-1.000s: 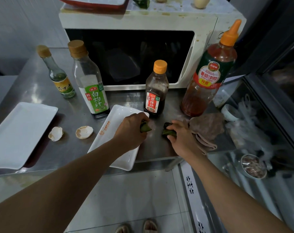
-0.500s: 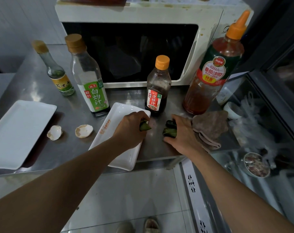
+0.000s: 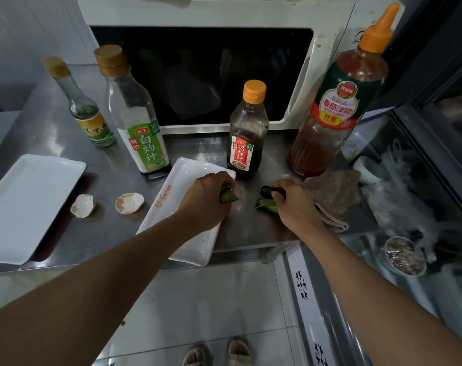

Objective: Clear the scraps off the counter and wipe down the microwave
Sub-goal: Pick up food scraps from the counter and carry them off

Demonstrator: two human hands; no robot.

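Note:
My left hand [image 3: 207, 200] is closed around a green vegetable scrap [image 3: 228, 196] above the right edge of a white rectangular plate [image 3: 177, 207]. My right hand [image 3: 294, 204] rests on the steel counter [image 3: 251, 225], its fingers over two dark green scraps [image 3: 265, 198]. Two eggshell halves [image 3: 107, 204] lie on the counter to the left of the plate. A folded brownish cloth [image 3: 332, 196] lies just right of my right hand. The white microwave [image 3: 198, 11] stands at the back with its dark door shut.
Four sauce bottles stand in front of the microwave: a small one [image 3: 82, 107], a green-labelled one [image 3: 137, 120], a dark one [image 3: 248, 136] and a tall ketchup bottle [image 3: 340, 101]. A second white plate [image 3: 26, 202] lies far left. A glass-topped case [image 3: 422, 207] adjoins the counter's right.
The view has tilted down and moved closer. My right hand has slid a little over the green scraps. My left hand keeps its scrap in the same place.

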